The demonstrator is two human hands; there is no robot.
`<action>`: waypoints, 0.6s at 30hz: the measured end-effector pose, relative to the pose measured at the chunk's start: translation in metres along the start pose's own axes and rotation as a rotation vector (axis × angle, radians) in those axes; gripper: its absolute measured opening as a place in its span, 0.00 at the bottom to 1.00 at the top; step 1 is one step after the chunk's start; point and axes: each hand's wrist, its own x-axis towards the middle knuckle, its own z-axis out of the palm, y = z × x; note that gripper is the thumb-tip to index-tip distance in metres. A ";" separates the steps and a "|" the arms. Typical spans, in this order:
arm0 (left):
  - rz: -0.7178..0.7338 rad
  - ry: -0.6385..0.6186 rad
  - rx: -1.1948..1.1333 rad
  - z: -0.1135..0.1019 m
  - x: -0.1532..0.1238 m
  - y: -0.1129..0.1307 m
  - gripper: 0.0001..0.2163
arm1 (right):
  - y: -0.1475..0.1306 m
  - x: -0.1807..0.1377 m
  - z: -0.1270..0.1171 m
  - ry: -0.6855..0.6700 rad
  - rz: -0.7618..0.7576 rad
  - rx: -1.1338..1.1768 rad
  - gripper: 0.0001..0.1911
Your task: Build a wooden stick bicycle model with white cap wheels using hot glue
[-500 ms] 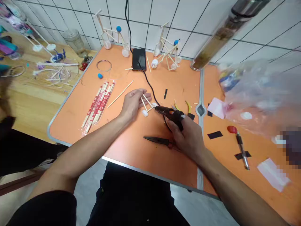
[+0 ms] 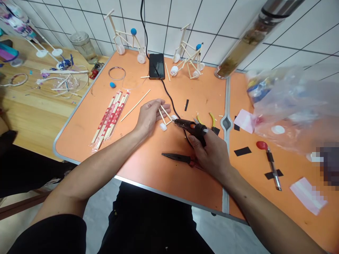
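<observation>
Between its thumb and fingers, my left hand pinches a small triangular frame of wooden sticks above the orange table. At the frame's near end are two small white pieces, one of them a white wheel-like piece. My right hand is wrapped round a black glue gun, whose nozzle tip meets the near right corner of the frame. Long-nose pliers lie just below, their handles partly hidden by my right hand. A yellow-handled tool rests behind the glue gun, partly covered.
Wrapped chopsticks and a loose stick lie at left. Two stick models with wheels, and a phone, stand or lie along the back. A black cable crosses the middle. At right are a plastic bag and pen.
</observation>
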 end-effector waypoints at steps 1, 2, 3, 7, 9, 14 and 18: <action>0.000 0.000 0.000 0.000 0.000 0.000 0.13 | 0.000 0.000 0.000 0.001 -0.001 0.001 0.19; 0.000 0.001 0.000 0.000 0.000 0.000 0.13 | 0.001 0.000 0.001 0.004 -0.002 0.000 0.20; -0.001 0.002 0.000 0.000 0.000 0.000 0.13 | 0.001 0.000 0.001 0.008 -0.005 -0.003 0.20; -0.002 0.004 -0.007 0.001 -0.001 0.000 0.12 | 0.001 0.000 0.001 0.018 -0.015 -0.027 0.20; 0.001 0.003 -0.009 0.001 -0.001 0.001 0.11 | 0.001 0.000 0.000 0.014 -0.016 -0.033 0.20; 0.008 0.007 0.006 0.001 -0.001 0.000 0.12 | 0.000 0.000 0.000 0.008 -0.009 -0.035 0.20; 0.026 -0.001 0.000 0.000 -0.001 -0.002 0.13 | -0.001 0.000 0.001 0.011 -0.009 -0.010 0.19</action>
